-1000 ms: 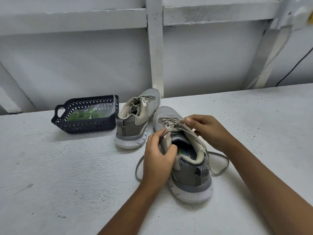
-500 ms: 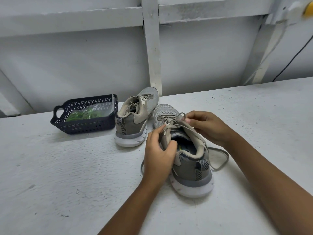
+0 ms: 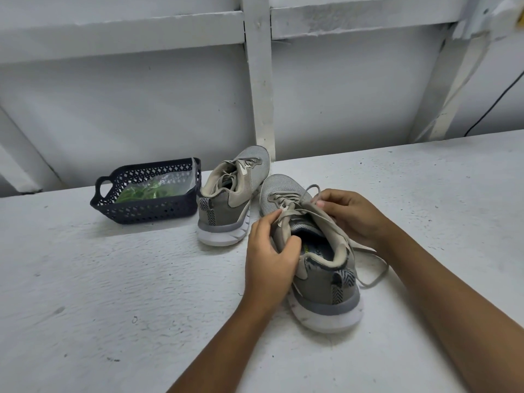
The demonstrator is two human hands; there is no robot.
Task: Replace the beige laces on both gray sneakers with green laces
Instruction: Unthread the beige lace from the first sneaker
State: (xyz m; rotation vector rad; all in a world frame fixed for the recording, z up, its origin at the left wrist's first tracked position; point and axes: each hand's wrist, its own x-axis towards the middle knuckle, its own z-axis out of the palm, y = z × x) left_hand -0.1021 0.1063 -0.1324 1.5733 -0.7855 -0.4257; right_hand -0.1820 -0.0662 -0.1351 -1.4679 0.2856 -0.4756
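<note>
**Head view.** The near sneaker [image 3: 334,282] stands on the surface [image 3: 113,279], heel toward the camera. The far sneaker [image 3: 229,202] stands just beside it, behind and to its left, fully laced in beige.

- **Left hand [image 3: 269,256]:** fingers curled round the near sneaker's collar on its left side, bracing it.
- **Right hand [image 3: 351,214]:** fingertips pinched on the beige lace [image 3: 295,211] at the upper eyelets. A small loop rises above the pinch and a slack tail lies on the surface to the right.
- **Green laces [image 3: 141,191]:** bagged in the basket [image 3: 150,211], left of the far sneaker, untouched.

**Handling, as judged.** The lace is soft, limp and light, and likely to bind at each eyelet. It is best taken close to a crossing and drawn out one crossing at a time. The sneaker looks light, with a pliant upper and firm sole, so the collar is the sound place to brace it.

**Not determinable.**
- Whether the left fingertips also hold the lace.
- Where the lace's other end lies.
- How many green laces the bag contains.
</note>
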